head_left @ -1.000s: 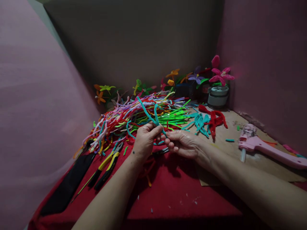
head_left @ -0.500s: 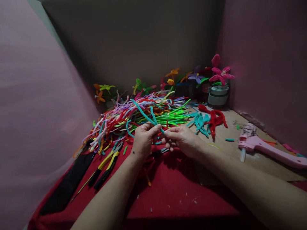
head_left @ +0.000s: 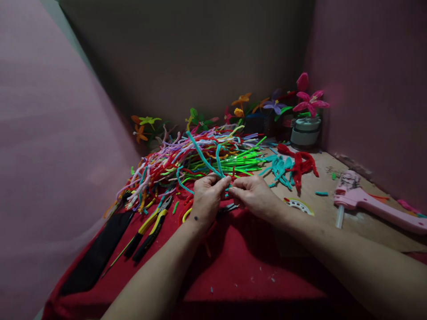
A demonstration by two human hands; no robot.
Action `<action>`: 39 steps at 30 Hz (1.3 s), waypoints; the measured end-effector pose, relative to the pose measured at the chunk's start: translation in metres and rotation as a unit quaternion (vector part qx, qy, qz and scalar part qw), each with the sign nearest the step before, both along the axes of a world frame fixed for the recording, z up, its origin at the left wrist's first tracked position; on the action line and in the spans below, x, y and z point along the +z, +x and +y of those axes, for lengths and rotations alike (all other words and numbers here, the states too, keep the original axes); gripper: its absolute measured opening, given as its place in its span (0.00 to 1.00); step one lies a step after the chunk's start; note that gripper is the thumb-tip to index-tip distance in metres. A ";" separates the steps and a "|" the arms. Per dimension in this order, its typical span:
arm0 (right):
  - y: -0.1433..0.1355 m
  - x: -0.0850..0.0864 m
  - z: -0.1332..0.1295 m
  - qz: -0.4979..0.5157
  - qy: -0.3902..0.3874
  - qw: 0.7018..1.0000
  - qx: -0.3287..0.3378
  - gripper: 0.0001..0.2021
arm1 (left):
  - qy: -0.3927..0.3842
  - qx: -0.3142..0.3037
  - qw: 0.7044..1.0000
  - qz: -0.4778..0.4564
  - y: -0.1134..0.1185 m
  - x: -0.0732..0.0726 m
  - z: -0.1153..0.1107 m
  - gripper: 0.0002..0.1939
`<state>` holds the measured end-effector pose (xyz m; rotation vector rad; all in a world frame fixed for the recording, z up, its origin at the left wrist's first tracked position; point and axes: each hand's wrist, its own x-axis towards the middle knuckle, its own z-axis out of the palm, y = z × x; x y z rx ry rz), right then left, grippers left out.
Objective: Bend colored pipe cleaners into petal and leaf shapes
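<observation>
A turquoise pipe cleaner (head_left: 203,155) is pinched between my two hands above the red cloth. My left hand (head_left: 210,198) grips it between thumb and fingers, and its two free ends stick up and away from me. Close beside it, my right hand (head_left: 251,195) pinches the lower part; the fingers hide most of that part. Behind the hands lies a big heap of pipe cleaners (head_left: 173,155) in many colours, with a bright green bundle (head_left: 243,162) at its right. Partly covered by my hands, a metal-tipped tool (head_left: 230,208) rests on the cloth.
Pliers (head_left: 150,229) and a black strip (head_left: 100,253) lie at left. On the brown board (head_left: 320,226) are turquoise petal shapes (head_left: 283,169), red ones (head_left: 300,166), a white ring (head_left: 298,205) and a pink glue gun (head_left: 376,209). Pipe-cleaner flowers (head_left: 312,104) stand at the back.
My hands have come closer together and shifted slightly right and down. The pipe cleaner's free ends have shifted right with them. More of the white ring shows past my right forearm.
</observation>
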<state>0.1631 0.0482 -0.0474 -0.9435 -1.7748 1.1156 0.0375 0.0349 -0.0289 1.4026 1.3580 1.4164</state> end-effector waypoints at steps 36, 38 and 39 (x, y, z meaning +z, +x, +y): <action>-0.003 -0.003 0.003 0.220 -0.240 0.945 0.040 0.09 | -0.080 -0.094 0.966 -0.226 -0.005 -0.007 0.007 0.13; -0.003 -0.003 0.002 0.229 -0.243 0.941 0.047 0.08 | -0.077 -0.096 0.968 -0.218 -0.005 -0.008 0.008 0.13; -0.003 -0.002 0.002 0.230 -0.248 0.940 0.049 0.07 | -0.077 -0.096 0.969 -0.213 -0.005 -0.008 0.008 0.13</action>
